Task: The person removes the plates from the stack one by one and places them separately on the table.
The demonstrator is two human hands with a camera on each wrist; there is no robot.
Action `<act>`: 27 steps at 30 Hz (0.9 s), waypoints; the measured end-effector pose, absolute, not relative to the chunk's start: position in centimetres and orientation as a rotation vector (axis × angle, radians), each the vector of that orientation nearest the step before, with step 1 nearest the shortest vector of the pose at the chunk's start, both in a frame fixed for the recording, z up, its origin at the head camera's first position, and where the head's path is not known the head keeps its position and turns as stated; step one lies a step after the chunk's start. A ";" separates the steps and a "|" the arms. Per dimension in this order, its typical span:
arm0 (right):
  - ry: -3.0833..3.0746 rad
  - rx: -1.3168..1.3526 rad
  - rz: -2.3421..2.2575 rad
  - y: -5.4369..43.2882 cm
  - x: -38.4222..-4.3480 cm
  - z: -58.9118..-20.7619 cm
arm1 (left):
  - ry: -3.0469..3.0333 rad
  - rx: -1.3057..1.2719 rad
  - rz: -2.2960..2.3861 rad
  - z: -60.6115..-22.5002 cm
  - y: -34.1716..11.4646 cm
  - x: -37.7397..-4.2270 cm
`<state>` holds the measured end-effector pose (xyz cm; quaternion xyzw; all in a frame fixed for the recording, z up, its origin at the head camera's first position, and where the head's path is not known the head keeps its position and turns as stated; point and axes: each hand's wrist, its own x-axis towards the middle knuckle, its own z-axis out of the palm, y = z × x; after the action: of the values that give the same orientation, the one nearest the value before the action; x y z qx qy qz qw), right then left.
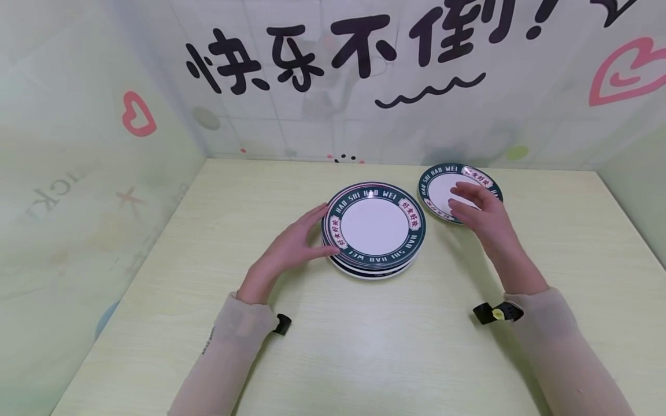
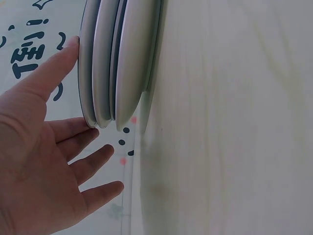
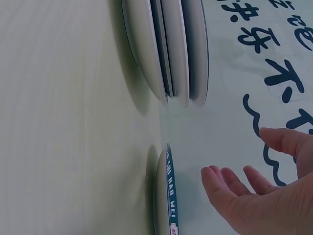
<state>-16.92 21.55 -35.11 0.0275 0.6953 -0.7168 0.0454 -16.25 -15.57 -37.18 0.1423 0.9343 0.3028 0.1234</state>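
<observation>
A stack of several round plates (image 1: 374,228), white with dark green lettered rims, stands in the middle of the table. My left hand (image 1: 299,242) is at the stack's left edge, thumb and fingers spread. In the left wrist view the thumb and forefinger of that hand (image 2: 41,152) meet the rim of the uppermost plate (image 2: 87,68), and the other fingers extend free. Behind and to the right lies a single matching plate (image 1: 439,188). Over its right part hovers my right hand (image 1: 489,222), fingers loosely bent. The right wrist view shows this hand (image 3: 274,196) holding nothing, apart from the single plate (image 3: 162,205).
The pale wooden table (image 1: 385,346) meets a printed back wall (image 1: 312,121) just behind the plates. Side panels (image 1: 93,202) border the table at left and right. Both wrists wear dark straps (image 1: 498,312).
</observation>
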 end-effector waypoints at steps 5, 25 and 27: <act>2.253 0.081 -2.040 20.9 -17.0 -35.2 | 2.726 0.417 0.885 -37.2 -15.6 -16.3; 2.332 -0.023 -1.859 19.1 -16.8 -35.5 | 2.723 0.423 0.894 -37.2 -15.5 -16.3; 2.333 -0.025 -1.849 19.0 -16.8 -35.5 | 2.722 0.425 0.897 -37.2 -15.5 -16.3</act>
<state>-16.77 18.99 -35.50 -0.0083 0.7810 -0.6191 0.0822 -16.26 -15.53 -37.22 0.1457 0.9324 0.3075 0.1220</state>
